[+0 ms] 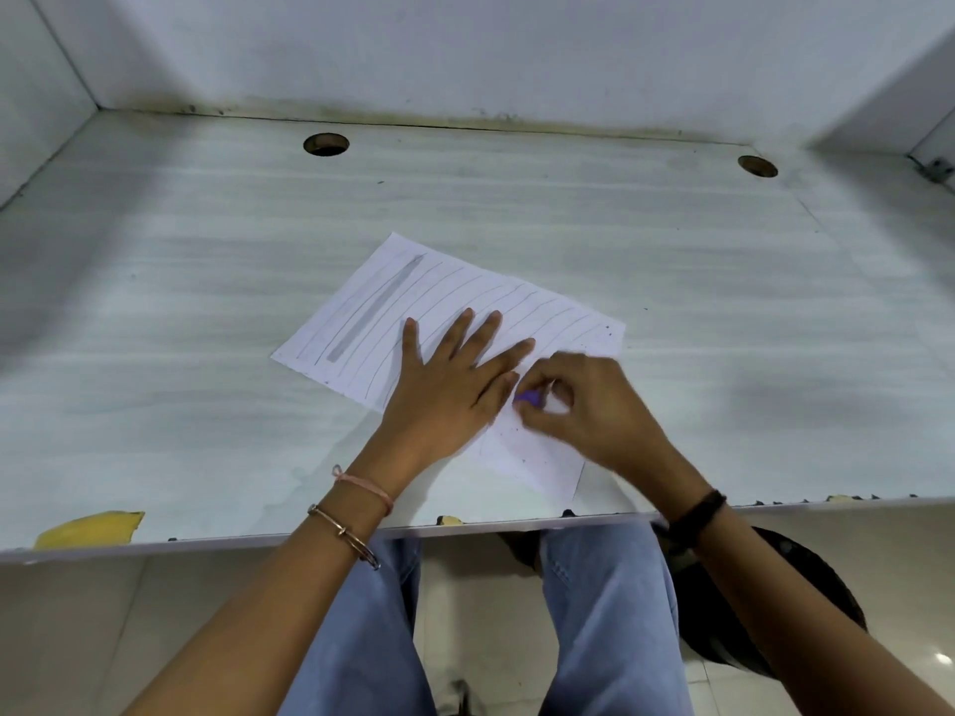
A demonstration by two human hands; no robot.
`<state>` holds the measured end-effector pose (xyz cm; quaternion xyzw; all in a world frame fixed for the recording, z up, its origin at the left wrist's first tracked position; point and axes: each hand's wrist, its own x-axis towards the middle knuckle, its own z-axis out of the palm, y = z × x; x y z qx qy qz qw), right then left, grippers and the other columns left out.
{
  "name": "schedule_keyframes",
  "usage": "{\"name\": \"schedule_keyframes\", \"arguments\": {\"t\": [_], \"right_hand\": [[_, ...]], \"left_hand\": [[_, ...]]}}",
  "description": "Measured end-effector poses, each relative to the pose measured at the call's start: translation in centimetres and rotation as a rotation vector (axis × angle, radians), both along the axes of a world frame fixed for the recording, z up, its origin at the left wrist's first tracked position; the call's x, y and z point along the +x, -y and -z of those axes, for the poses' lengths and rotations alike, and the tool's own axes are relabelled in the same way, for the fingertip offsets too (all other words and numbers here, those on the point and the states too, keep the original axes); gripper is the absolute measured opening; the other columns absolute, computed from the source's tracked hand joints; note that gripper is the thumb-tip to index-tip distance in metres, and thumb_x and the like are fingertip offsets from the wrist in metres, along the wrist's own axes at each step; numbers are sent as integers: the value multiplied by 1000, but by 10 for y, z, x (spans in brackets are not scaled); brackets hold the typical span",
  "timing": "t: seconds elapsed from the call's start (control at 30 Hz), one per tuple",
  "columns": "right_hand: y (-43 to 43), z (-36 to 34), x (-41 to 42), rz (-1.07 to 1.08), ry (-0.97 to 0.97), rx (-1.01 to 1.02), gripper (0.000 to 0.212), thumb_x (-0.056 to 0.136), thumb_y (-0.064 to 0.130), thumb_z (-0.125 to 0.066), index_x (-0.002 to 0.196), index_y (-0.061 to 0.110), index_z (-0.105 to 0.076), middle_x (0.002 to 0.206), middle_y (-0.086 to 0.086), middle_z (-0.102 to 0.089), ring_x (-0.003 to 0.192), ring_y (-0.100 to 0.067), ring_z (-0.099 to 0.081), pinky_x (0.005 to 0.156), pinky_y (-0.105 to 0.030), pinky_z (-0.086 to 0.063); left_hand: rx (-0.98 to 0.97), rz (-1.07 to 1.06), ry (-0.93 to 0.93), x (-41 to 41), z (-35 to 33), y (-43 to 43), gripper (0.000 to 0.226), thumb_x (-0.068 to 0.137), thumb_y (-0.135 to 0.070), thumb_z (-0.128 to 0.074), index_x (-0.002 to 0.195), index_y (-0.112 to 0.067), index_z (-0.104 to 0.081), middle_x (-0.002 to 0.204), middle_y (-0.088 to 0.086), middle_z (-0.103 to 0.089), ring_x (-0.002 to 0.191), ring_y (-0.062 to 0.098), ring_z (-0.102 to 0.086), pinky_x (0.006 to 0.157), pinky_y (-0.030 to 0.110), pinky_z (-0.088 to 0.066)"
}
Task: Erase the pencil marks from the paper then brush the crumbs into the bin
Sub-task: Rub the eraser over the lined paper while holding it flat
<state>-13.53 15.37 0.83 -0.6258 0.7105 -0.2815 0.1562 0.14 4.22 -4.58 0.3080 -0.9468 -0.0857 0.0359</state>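
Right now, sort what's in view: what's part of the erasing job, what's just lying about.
Job: paper; eraser pinched by right hand; left hand pressing paper; crumbs.
Just there: yellow patch on desk edge; two holes; dark round thing underneath, maybe the bin.

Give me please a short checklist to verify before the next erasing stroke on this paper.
1. Left hand presses the paper flat: ok.
2. Right hand pinches the purple eraser in its fingers: ok.
3. Eraser touches the sheet: cannot tell, this part is blurred.
4. All pencil marks gone: not ok; thin lines and a thick grey band show.
5. Crumbs brushed off: not ok; dark specks lie on the sheet.
6. Bin in reach: cannot tell; a dark round thing under the desk may be it.
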Motion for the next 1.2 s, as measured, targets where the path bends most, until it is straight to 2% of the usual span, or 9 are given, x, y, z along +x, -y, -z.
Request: {"name": "schedule_keyframes", "arguments": {"t": [0.13,0.27,0.33,0.5,0.7,0.8,0.9,1.1,1.2], "right_hand": [[-15,-5,12,-184,73,125,8,72,8,-76,78,12,-71,69,11,-61,65,3,-51,61,-7,-34],[13,-1,-26,76,27,-27,7,73,5,-74,77,10,-70,67,10,-61,63,7,-52,60,-6,-33],[17,1,-25,121,27,-41,6,73,8,-73,76,12,-70,69,6,-64,64,4,-52,62,-10,-32],[-9,-3,10,-154,78,113,6,72,7,-75,76,10,-71,66,13,-58,65,4,-53,62,-6,-34],[16,-1,-23,95,37,-31,6,73,6,-74,75,9,-70,66,8,-59,61,6,-51,57,-8,-33],[2,-1,0,-55,9,17,6,72,8,-74,75,11,-70,66,10,-59,63,5,-51,61,-8,-33],[-12,-4,11,-204,86,144,7,73,9,-74,77,13,-72,70,8,-63,65,-1,-51,61,-9,-34],[12,-2,-24,68,41,-40,6,74,6,-75,77,9,-71,66,9,-60,62,4,-51,59,-10,-33],[-3,0,2,-84,20,20,6,73,9,-75,77,11,-71,67,14,-58,65,5,-51,61,-10,-34]], "left_hand": [[-34,13,6,0,2,0,53,96,-55,4,149,-51,5,162,-10,11,149,16,16,112,65,11],[-28,1,-13,0,4,0,57,91,-58,12,147,-54,8,162,-11,10,149,15,15,111,64,11],[-24,-8,-17,-1,4,1,55,93,-57,10,148,-54,7,162,-12,10,149,15,15,111,64,12],[-54,16,6,-1,5,1,58,91,-57,11,149,-51,7,162,-9,11,149,18,16,111,67,9],[-7,-6,-40,0,2,-1,51,96,-56,6,147,-55,5,162,-12,9,149,14,15,112,64,11],[7,-3,-16,0,1,-1,49,100,-52,-1,149,-53,3,162,-11,10,148,15,16,112,64,12],[-38,14,17,0,0,-1,49,101,-51,-2,149,-50,6,162,-9,12,148,17,17,112,65,11],[21,-12,-23,-1,1,-1,49,100,-52,-4,148,-55,3,162,-13,11,148,13,17,112,63,13],[3,-3,-2,0,1,0,50,98,-54,0,148,-53,4,162,-11,12,148,15,17,112,64,12]]}}
